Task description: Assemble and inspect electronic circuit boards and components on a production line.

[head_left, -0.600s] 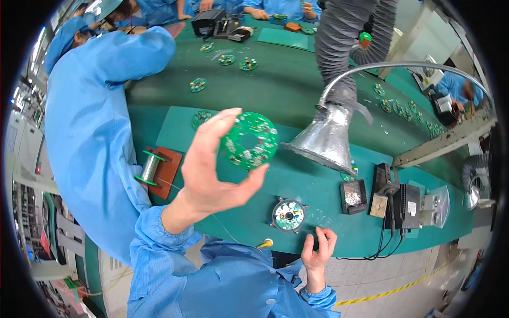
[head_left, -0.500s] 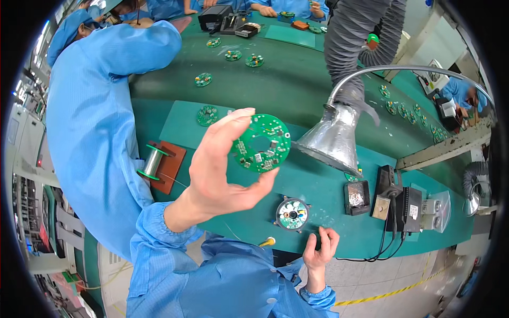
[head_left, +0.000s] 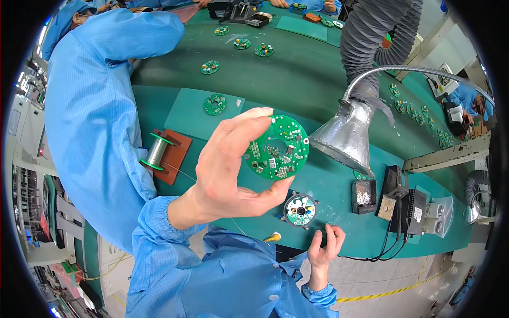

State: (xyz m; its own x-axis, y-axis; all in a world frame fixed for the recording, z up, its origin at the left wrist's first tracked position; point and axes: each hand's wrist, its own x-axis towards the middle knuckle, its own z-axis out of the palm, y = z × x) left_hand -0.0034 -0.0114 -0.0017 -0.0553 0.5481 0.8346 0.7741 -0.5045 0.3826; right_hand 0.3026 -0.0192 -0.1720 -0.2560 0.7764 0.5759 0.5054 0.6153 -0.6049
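A round green circuit board (head_left: 296,143) with a hole in its middle is raised above the bench. My left hand (head_left: 228,169) grips it by the rim, fingers at the top and thumb at the bottom, its face with small parts toward me. Below it, a round dark fixture (head_left: 284,211) stands on the green mat, and another board (head_left: 307,204) with taller components lies in it. By the bench's near edge, right of that fixture, my right hand (head_left: 325,247) has loosely bent fingers, the thumb apart from them, and nothing visible in its grasp.
A solder spool (head_left: 157,151) on a brown stand sits left, beside a co-worker's blue sleeve (head_left: 95,132). A metal fume hood (head_left: 347,135) hangs right of the board. Further right are a small dark tray (head_left: 364,196) and a soldering station (head_left: 411,212). Several boards lie on the belt (head_left: 175,69).
The whole view has shifted slightly, so the bench things appear a little further right. My left hand still holds the circuit board, which is tilted a little differently. My right hand stays by the edge.
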